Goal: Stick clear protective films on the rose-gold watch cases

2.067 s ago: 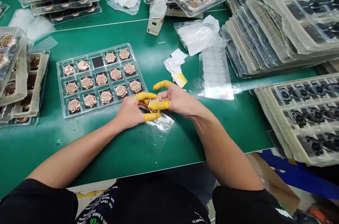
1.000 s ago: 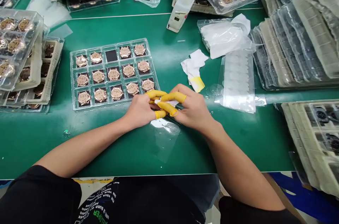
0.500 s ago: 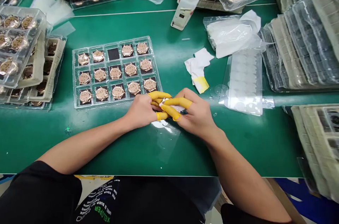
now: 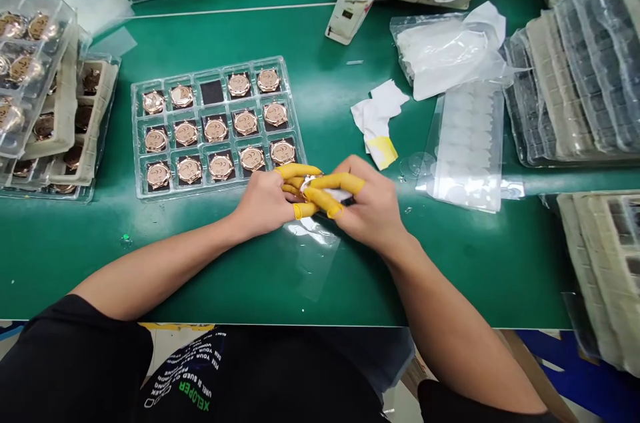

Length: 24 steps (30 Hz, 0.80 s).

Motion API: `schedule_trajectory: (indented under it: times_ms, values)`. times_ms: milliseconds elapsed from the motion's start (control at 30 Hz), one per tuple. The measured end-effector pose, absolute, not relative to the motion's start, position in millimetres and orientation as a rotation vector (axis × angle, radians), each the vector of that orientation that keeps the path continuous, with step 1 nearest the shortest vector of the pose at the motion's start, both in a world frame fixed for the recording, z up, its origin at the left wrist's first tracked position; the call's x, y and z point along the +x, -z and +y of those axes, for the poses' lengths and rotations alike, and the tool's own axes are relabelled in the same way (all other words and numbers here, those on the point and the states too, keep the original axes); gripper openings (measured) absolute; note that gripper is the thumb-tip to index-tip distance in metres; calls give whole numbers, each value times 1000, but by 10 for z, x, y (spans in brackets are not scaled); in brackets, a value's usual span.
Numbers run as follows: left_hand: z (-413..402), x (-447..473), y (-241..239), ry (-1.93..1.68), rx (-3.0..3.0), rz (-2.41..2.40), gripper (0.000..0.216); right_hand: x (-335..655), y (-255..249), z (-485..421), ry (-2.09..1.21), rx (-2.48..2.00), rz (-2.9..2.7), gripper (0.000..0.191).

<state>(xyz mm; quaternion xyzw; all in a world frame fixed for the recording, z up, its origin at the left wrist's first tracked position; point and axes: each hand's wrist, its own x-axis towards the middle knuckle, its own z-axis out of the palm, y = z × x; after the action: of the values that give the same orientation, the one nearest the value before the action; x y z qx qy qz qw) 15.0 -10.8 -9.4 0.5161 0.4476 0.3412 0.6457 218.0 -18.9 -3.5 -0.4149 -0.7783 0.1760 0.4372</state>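
Head cam, only the one view here. Both hands are pinched in tight together right by the bottom corner of a clear plastic tray (image 4: 136, 143) of rose-gold watch cases (image 4: 253, 158), on a green surface (image 4: 465, 276). The left hand (image 4: 263, 201) and right hand (image 4: 370, 206) are mostly closed, with yellow finger cots (image 4: 330, 183) on the fingertips, and they share hold of a small round watch case (image 4: 309, 183). It's almost fully hidden between the fingers, with only a shiny sliver showing. A bit of white wipe (image 4: 341, 195) pokes out by the right hand. I'd guess the case feels small, stiff and slippery, with a finish that's easy to mark, so hold it by the edge, not the face. A clear film sheet (image 4: 313, 259) lies just below the hands.
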Motion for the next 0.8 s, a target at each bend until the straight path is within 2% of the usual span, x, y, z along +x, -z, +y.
schedule_trajectory:
  times_ms: [67, 167, 300, 467, 633, 700, 800]
  values:
    - [-105, 151, 87, -794, 1176, 1038, 63, 2261, 39, -138, -321, -1221, -1878, 4]
    - [-113, 140, 82, -851, 1248, 1036, 60, 2453, -10, -111, -220, -1417, -1841, 16]
    - [-150, 113, 120, -921, 1453, 981, 56, 2576, -125, -185, -502, -1396, -1944, 29]
    - [-153, 83, 169, -1086, 1808, 830, 45, 2487, -146, -217, -726, -1229, -2046, 22]
    - [-115, 83, 128, -1178, 2139, 665, 38, 2491, -155, -205, -668, -1212, -2050, 11]
    - [-110, 90, 108, -1199, 2161, 610, 39, 2504, -176, -206, -675, -1219, -2069, 5]
    - [-111, 95, 92, -1187, 2144, 634, 39, 2515, -186, -197, -671, -1269, -2050, 4]
